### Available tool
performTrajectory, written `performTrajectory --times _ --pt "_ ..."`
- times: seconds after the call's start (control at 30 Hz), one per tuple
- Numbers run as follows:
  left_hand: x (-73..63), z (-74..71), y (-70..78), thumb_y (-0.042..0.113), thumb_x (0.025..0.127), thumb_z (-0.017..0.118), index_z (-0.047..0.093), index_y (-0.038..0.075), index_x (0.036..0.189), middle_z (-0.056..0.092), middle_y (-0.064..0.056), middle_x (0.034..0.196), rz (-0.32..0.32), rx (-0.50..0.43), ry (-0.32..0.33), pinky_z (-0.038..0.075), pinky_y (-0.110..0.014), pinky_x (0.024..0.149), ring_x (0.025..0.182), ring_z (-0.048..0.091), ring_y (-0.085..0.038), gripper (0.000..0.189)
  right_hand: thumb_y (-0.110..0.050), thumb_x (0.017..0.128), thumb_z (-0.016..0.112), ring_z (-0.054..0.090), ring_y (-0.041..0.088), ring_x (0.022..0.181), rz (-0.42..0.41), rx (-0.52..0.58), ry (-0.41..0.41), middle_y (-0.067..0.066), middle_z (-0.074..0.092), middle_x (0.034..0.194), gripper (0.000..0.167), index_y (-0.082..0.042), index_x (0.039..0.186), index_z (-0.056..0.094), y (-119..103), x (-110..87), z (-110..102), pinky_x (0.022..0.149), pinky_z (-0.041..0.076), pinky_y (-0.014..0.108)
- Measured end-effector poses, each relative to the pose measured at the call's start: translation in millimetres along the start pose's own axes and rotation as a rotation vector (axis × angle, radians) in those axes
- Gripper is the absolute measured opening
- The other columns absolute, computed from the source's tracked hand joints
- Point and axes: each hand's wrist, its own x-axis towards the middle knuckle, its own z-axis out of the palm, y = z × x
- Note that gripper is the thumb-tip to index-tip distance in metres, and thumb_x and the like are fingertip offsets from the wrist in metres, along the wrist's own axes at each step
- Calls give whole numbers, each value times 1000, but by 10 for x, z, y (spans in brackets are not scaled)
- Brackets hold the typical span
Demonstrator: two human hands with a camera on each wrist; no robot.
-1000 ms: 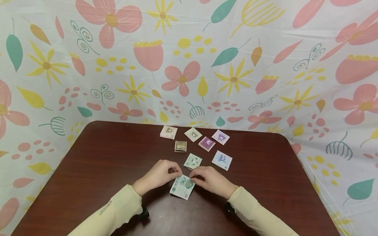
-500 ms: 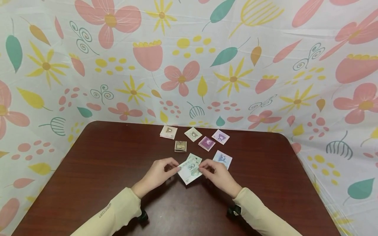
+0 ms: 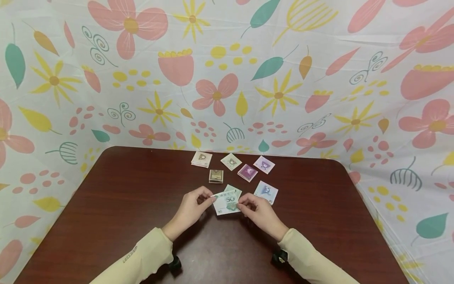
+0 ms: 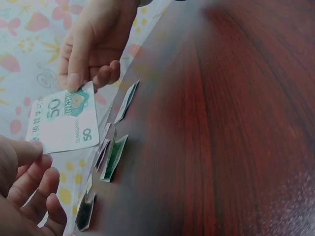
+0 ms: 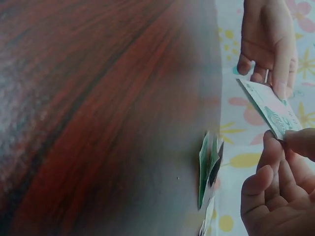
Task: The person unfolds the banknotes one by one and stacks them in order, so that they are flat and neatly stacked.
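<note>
A pale green-and-white play banknote (image 3: pixel 226 206) marked 50 is held off the table between both hands. My left hand (image 3: pixel 191 206) pinches its left edge between thumb and fingers. At the opposite edge, the thumb and fingers of my right hand (image 3: pixel 261 215) pinch it too. In the left wrist view the note (image 4: pixel 66 123) looks flat, its printed side visible. Seen from the right wrist, the note (image 5: pixel 269 104) is tilted above the tabletop. Partly hidden behind it in the head view lies a folded green note (image 3: pixel 233 190) on the table.
Several folded notes lie farther back: a blue one (image 3: pixel 266 191), a dark purple one (image 3: pixel 247 172), a lilac one (image 3: pixel 264 164), a brown one (image 3: pixel 216 176), a pale green one (image 3: pixel 231 161) and a beige one (image 3: pixel 201 159). Flower-printed cloth (image 3: pixel 216 71) hangs behind the dark wooden table (image 3: pixel 124 197).
Both hands have carried the 50 note forward from nearer the front, over the folded green note. It has turned between the fingers, and its top edge now lies nearly level.
</note>
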Motion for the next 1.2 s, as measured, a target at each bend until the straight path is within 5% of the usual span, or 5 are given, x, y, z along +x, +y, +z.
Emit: performTrajectory --times 0.2,0.4,0.63,0.93,1.2 --pt "-10 0 -6 11 95 77 73 10 92 71 0 80 -14 -35 -7 50 -25 48 57 65 -25 4 -14 100 71 61 30 55 27 9 -50 13 67 78 5 -10 99 69 18 -4 22 49 50 28" --pt "-23 12 -7 6 92 78 81 9 99 74 2 90 84 68 34 53 -25 70 77 64 -8 8 -13 98 72 60 21 55 14 -29 -63 2 66 76 4 -11 96 69 29 -4 37 51 50 27" --pt "-32 17 31 8 90 81 70 7 105 73 5 77 32 -34 71 50 -23 56 64 59 -5 18 -12 98 72 61 22 53 22 -43 -57 2 68 76 8 -13 92 68 -1 -22 66 50 51 27" --pt "-45 3 28 6 91 80 80 11 95 75 4 86 109 -32 82 51 -23 68 74 63 -6 7 -13 99 71 62 21 54 16 -60 -19 -3 65 76 6 -14 94 69 -20 -13 66 52 51 27" --pt "-62 -29 13 8 91 80 83 12 95 77 3 89 175 -108 34 55 -24 78 84 70 -11 7 -23 111 51 64 24 65 -4 -58 19 2 62 71 26 -15 93 68 28 -5 12 63 50 26"
